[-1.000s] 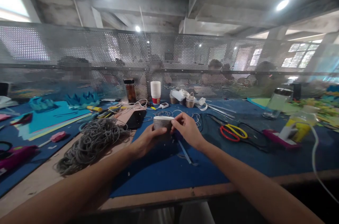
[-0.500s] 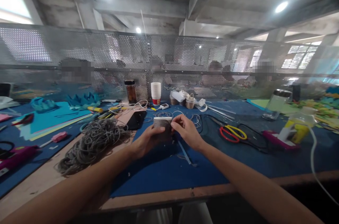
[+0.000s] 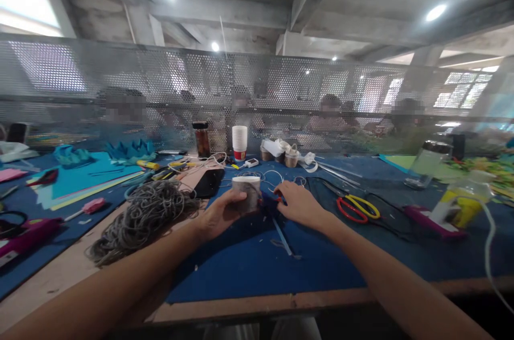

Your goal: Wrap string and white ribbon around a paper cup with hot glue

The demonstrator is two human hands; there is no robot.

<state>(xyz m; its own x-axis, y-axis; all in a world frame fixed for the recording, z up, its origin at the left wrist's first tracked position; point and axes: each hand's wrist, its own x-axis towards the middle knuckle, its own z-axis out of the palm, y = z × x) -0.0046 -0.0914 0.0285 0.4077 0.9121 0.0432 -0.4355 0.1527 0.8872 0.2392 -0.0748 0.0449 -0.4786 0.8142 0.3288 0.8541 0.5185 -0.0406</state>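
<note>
On the counter (image 3: 241, 270) I count one small cup (image 3: 248, 193), one stack of paper cups (image 3: 240, 142), one dark jar (image 3: 201, 139) and one clear jar (image 3: 426, 164). There are two small wrapped pots (image 3: 292, 158) in the middle of the frame, one heap of gray cord (image 3: 144, 217), one black phone (image 3: 208, 183) and one yellow bottle (image 3: 461, 209).

Wood bench (image 3: 249, 308) w/ blue felt mat (image 3: 321, 270) over most of it. Left: grey cord tangle (image 3: 140, 219) on bare wood, teal paper sheets (image 3: 80, 179) behind it, pink cutter (image 3: 90, 207) just beside them, pink glue gun (image 3: 28, 230) at far edge. Centre: black phone (image 3: 208, 183) by the cord, blue strip (image 3: 281, 233) on mat. Back: white cup stack (image 3: 240, 142) next to dark jar (image 3: 201, 140). Right: red/yellow scissors (image 3: 357, 207), glass jar (image 3: 425, 163), yellow bottle (image 3: 461, 206).
</note>
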